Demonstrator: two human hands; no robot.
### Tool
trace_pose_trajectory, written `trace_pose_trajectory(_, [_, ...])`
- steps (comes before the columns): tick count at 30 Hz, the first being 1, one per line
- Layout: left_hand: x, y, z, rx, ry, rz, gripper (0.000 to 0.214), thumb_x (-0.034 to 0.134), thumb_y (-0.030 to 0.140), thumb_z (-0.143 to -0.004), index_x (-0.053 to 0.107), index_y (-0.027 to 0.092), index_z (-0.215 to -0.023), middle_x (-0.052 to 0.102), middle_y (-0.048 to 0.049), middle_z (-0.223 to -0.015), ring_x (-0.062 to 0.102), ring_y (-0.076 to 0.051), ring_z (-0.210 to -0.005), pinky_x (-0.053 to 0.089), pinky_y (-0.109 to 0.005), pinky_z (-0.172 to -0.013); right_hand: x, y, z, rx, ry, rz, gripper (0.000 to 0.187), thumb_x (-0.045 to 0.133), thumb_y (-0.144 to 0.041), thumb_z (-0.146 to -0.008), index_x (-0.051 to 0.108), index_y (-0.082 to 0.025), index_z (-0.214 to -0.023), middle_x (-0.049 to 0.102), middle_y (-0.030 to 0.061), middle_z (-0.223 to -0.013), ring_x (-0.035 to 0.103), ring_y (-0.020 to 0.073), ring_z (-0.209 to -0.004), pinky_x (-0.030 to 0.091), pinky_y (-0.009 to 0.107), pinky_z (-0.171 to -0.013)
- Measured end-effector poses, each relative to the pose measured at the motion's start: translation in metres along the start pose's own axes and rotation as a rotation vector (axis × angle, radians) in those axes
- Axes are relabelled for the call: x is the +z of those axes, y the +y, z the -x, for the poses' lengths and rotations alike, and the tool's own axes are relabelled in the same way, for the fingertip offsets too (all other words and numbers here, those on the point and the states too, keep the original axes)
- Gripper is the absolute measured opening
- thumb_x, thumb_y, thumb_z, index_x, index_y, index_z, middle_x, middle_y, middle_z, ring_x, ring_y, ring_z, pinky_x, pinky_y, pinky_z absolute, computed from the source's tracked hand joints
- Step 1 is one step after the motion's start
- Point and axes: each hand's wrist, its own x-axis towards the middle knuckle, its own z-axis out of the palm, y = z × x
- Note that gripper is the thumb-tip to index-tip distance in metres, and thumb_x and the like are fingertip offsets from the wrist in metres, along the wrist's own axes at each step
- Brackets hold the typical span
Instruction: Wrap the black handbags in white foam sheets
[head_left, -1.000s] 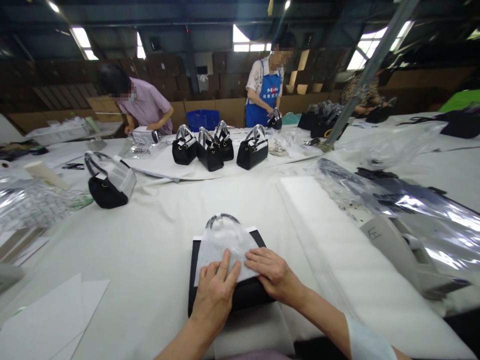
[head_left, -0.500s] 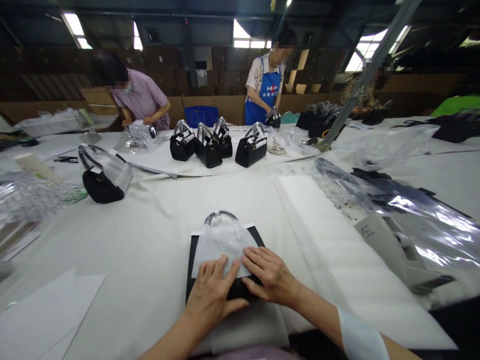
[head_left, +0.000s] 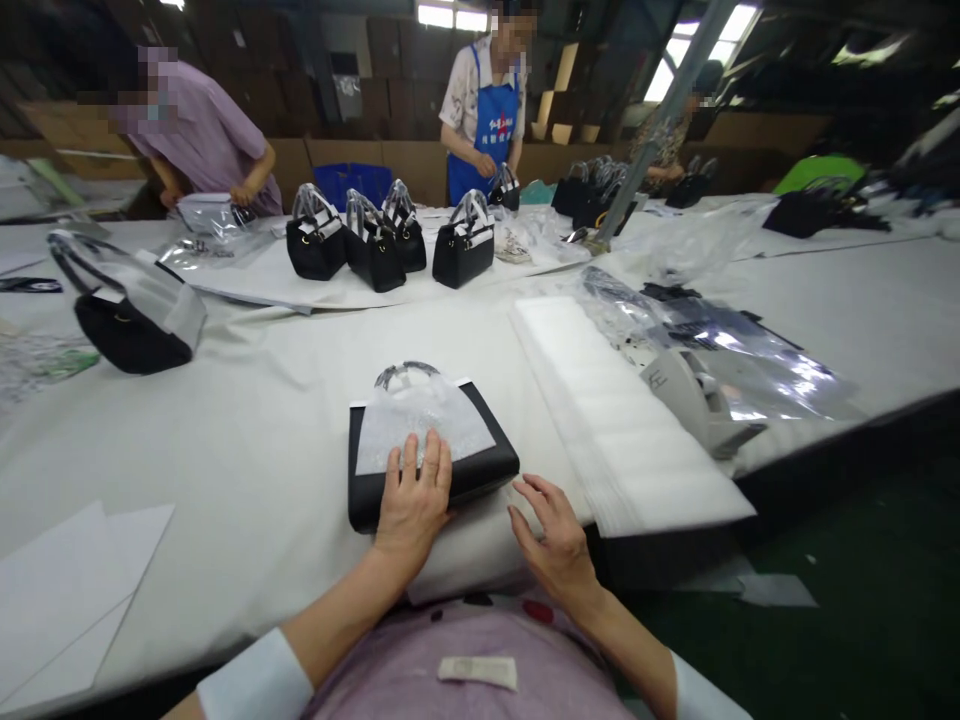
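Observation:
A black handbag lies on its side on the white-covered table, its wrapped handles pointing away from me. A white foam sheet covers much of its upper face. My left hand rests flat on the bag, fingers stretched over the foam's lower edge. Just off the bag's near right corner, my right hand hovers with fingers apart and slightly curled, holding nothing.
A stack of white foam sheets lies to the right, beside a tape dispenser. Paper sheets lie at the near left. Another black handbag stands at left. Co-workers stand across the table.
My right hand has come off the foam and moved to the bag's right corner. My left hand stays on the bag, now flatter. The view has tilted down.

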Motion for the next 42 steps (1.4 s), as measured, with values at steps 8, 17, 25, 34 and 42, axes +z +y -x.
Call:
trace_pose_trajectory(8, [0.017, 0.017, 0.013, -0.010, 0.193, -0.104, 0.051, 0.044, 0.015, -0.092, 0.036, 0.025, -0.141, 0.045, -0.0252, -0.140, 0.044, -0.040, -0.129, 0.040, -0.062, -0.099, 0.024, -0.006, 0.054, 0.799, 0.005, -0.253, 0.053, 0.070, -0.041, -0.069, 0.054, -0.017, -0.114, 0.061, 0.0098, -0.105, 0.062, 0.0258, -0.098, 0.051, 0.041, -0.086])
trace_pose_trajectory(17, [0.021, 0.016, 0.014, -0.016, 0.225, -0.156, 0.053, 0.042, 0.017, -0.093, 0.030, 0.028, -0.143, 0.044, -0.0258, -0.139, 0.044, -0.041, -0.129, 0.039, -0.063, -0.098, 0.015, -0.030, 0.071, 1.293, -0.381, -0.959, 0.037, 0.072, -0.051, -0.070, 0.056, -0.019, -0.081, 0.045, -0.0082, -0.049, 0.029, 0.0060, -0.035, 0.019, 0.019, -0.034])
trace_pose_trajectory(25, [0.015, 0.017, 0.014, -0.020, 0.179, -0.111, 0.059, 0.046, 0.015, -0.090, 0.028, 0.026, -0.145, 0.039, -0.0273, -0.141, 0.039, -0.045, -0.130, 0.035, -0.065, -0.099, 0.019, -0.031, 0.094, 0.961, -0.203, -1.194, 0.015, 0.061, -0.034, -0.080, 0.062, -0.019, -0.084, 0.072, 0.0076, -0.082, 0.070, 0.0223, -0.075, 0.057, 0.036, -0.064])
trace_pose_trajectory(34, [0.013, 0.019, 0.006, -0.046, 0.179, -0.092, 0.082, 0.064, 0.020, -0.081, 0.018, 0.029, -0.148, 0.036, -0.0246, -0.144, 0.036, -0.044, -0.133, 0.035, -0.065, -0.099, 0.016, -0.063, 0.091, 1.230, -0.218, -1.532, 0.035, 0.051, -0.046, -0.087, 0.056, -0.023, -0.113, 0.068, 0.0093, -0.116, 0.067, 0.0251, -0.100, 0.057, 0.037, -0.070])
trace_pose_trajectory(42, [0.024, 0.029, 0.001, -0.070, 0.294, -0.265, 0.083, 0.049, 0.008, -0.088, 0.000, 0.046, -0.145, 0.044, -0.0204, -0.139, 0.047, -0.037, -0.126, 0.038, -0.069, -0.094, 0.040, -0.068, 0.074, 1.407, -0.175, -1.475, 0.038, 0.073, -0.046, -0.073, 0.059, -0.020, -0.096, 0.069, 0.0022, -0.069, 0.064, 0.0157, -0.055, 0.047, 0.024, -0.048])
